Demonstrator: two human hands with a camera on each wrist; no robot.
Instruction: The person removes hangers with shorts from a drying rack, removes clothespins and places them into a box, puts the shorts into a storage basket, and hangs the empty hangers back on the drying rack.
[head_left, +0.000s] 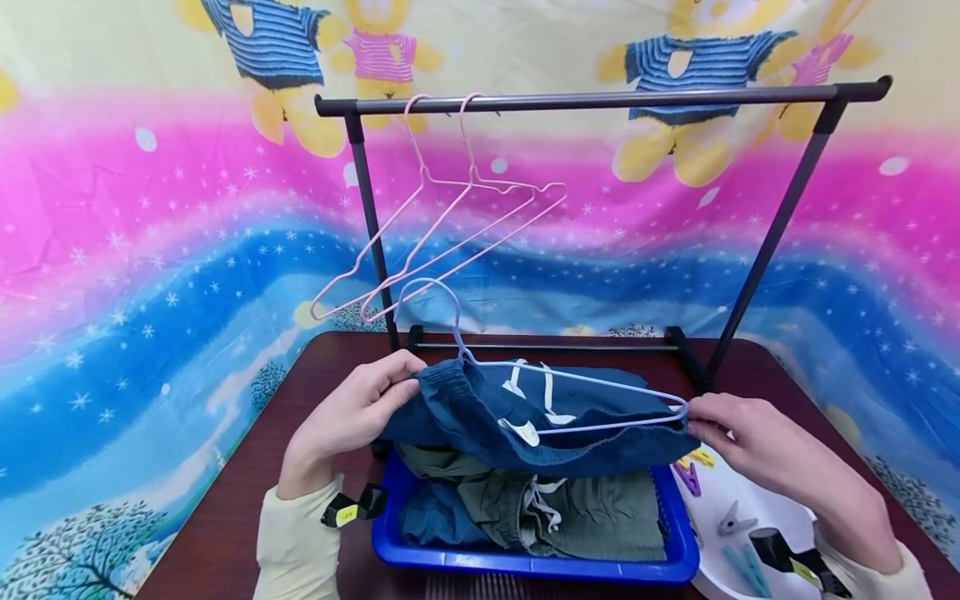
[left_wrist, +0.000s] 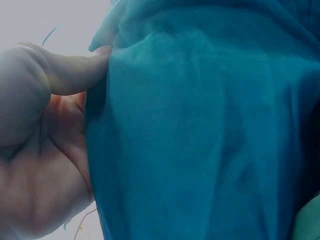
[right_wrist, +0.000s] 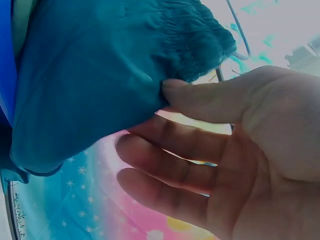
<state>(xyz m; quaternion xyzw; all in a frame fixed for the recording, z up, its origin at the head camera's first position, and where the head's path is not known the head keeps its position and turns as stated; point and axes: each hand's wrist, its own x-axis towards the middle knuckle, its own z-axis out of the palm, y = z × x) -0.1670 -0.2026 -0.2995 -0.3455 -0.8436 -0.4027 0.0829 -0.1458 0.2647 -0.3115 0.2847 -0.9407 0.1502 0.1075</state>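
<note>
Navy pants (head_left: 480,421) with a gathered elastic waistband and white drawstrings are held up over the blue basket. A pale blue hanger (head_left: 570,375) lies partly inside their waist opening, its hook standing up at the left. My left hand (head_left: 360,408) pinches the left edge of the waistband between thumb and fingers; in the left wrist view the thumb presses on the cloth. On the other side, my right hand (head_left: 757,437) pinches the cloth beside the hanger's right end. The right wrist view shows that thumb and forefinger on the fabric (right_wrist: 100,80), the other fingers extended.
A blue basket (head_left: 536,567) below holds folded olive pants (head_left: 600,517) and a blue garment (head_left: 438,512). Two pink hangers (head_left: 450,208) hang from the black rack (head_left: 600,102) behind. At the right, a white tray (head_left: 716,575) holds several clothespins (head_left: 738,523). All stand on a dark red table (head_left: 247,517).
</note>
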